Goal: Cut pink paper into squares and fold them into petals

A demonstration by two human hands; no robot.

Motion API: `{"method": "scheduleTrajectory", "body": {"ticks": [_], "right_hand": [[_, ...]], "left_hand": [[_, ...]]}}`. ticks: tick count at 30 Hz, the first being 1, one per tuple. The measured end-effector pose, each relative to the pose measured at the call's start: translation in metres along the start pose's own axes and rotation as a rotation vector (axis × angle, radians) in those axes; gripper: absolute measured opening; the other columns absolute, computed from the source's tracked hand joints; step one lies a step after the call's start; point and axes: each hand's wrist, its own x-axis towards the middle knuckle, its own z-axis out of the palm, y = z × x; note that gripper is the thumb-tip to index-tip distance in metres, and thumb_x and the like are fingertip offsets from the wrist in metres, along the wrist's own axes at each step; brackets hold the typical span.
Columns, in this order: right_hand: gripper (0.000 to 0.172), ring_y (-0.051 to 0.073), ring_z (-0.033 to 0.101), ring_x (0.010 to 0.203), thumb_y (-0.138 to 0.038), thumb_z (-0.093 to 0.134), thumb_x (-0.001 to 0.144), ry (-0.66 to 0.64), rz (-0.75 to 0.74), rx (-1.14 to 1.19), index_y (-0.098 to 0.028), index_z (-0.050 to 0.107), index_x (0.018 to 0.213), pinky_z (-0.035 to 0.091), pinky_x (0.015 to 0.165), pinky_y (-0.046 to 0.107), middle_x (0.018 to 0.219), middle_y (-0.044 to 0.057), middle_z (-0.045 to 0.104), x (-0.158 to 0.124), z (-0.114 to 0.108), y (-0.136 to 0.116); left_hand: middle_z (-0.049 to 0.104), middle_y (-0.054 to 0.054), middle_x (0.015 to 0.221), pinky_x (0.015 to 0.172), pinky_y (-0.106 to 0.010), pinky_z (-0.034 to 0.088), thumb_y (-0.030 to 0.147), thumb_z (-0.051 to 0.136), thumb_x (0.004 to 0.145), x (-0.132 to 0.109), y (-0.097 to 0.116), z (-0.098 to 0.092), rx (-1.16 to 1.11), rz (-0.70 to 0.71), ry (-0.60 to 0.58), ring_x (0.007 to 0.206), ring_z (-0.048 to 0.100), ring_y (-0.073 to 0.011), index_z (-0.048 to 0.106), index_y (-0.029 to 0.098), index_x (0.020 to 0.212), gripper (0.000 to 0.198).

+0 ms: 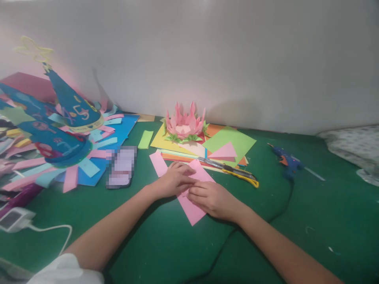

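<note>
While the left hand (pixel 174 179) lies over the far part of the pink sheet (pixel 192 211), its fingers close together, the right hand (pixel 211 197) rests on the middle, fingers together and curled, tips against the left hand's; whether either pinches the paper, I cannot tell; the sheet lies slantwise on the green table (pixel 334 221); a pink strip (pixel 158 162) lies just left of it; beyond the right hand, a yellow-handled knife (pixel 233 169) lies along the near edge of the paper stack (pixel 242 142); a pink flower (pixel 186 128) stands on the stack; a glue gun (pixel 287 157) lies well apart, to the right
</note>
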Motion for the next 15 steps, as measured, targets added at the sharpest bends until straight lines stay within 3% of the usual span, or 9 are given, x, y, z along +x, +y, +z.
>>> {"method": "scheduleTrajectory", "body": {"ticks": [11, 15], "right_hand": [[0.026, 0.02, 0.056, 0.099, -0.014, 0.042, 0.092, 0.062, 0.015, 0.076, -0.012, 0.059, 0.113, 0.047, 0.09, 0.037, 0.101, 0.01, 0.067, -0.0005, 0.0062, -0.001], [0.027, 0.021, 0.055, 0.099, -0.016, 0.043, 0.093, 0.062, 0.043, 0.064, -0.013, 0.057, 0.115, 0.048, 0.087, 0.037, 0.101, 0.01, 0.067, 0.0006, 0.0057, -0.0022]], "left_hand": [[0.058, -0.003, 0.122, 0.097, -0.042, 0.031, 0.022, 0.051, 0.085, 0.0009, 0.0029, -0.0034, -0.01, -0.006, -0.006, 0.111, 0.043, -0.0237, 0.07, 0.028, 0.099, 0.024], [0.057, -0.003, 0.123, 0.098, -0.043, 0.031, 0.018, 0.052, 0.082, 0.0005, 0.0013, -0.0028, -0.035, 0.006, -0.006, 0.112, 0.043, -0.0241, 0.07, 0.028, 0.1, 0.027]]}}
